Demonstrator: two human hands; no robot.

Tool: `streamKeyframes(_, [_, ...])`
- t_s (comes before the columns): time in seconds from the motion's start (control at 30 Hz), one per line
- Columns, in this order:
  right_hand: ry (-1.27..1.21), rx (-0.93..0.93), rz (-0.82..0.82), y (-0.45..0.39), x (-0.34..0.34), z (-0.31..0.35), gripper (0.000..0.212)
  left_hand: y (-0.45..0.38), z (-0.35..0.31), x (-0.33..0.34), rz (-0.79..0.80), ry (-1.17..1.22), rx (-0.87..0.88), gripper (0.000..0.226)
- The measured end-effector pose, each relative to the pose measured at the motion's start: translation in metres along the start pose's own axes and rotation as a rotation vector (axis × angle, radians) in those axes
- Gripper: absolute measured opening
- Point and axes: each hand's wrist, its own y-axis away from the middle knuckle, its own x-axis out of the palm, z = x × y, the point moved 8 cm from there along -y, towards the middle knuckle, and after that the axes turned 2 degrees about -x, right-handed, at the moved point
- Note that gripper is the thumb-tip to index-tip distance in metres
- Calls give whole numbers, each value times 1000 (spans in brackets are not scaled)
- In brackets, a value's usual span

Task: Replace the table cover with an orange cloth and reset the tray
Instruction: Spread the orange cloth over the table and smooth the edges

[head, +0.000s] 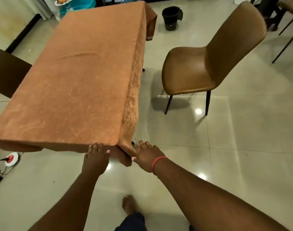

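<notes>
A rust-orange textured cloth [79, 77] is covering the long rectangular table, its edges hanging down the sides and one small crease lying across the top toward ten o'clock. At six o'clock the left hand [96, 158] is resting flat against the cloth's near hanging edge, fingers straight, while the right hand [146, 155], a red thread band on its wrist, is touching the draped corner fold with fingers spread. A tan leather chair with thin black legs [207, 64] is standing at two o'clock on the glossy cream tiled floor [242, 139]. A black plastic bin [170, 18] is sitting near twelve o'clock.
</notes>
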Motion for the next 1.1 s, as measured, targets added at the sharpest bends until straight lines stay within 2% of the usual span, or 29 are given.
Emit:
streamKeyframes(0.2, [122,-21,-283,-69,8,96,62,-60,85,-3,-41,-49,149,66])
streamKeyframes(0.3, [179,-10,-361,-107,14,140,62,-94,130,-12,-74,-38,202,63])
streamKeyframes(0.4, [201,52,-410,-134,24,163,64,-130,186,-20,-101,-14,168,64])
streamKeyframes(0.5, [224,102,-385,-148,40,170,68,-159,236,-23,-81,24,83,70])
streamKeyframes(0.57, [248,128,-379,-152,48,174,73,-166,254,-20,-79,21,91,70])
streamKeyframes(0.87, [281,186,-331,-155,59,202,79,-159,277,-23,-102,39,146,67])
streamKeyframes(1.1, [273,168,-240,-158,56,209,76,-161,285,-28,-30,51,109,65])
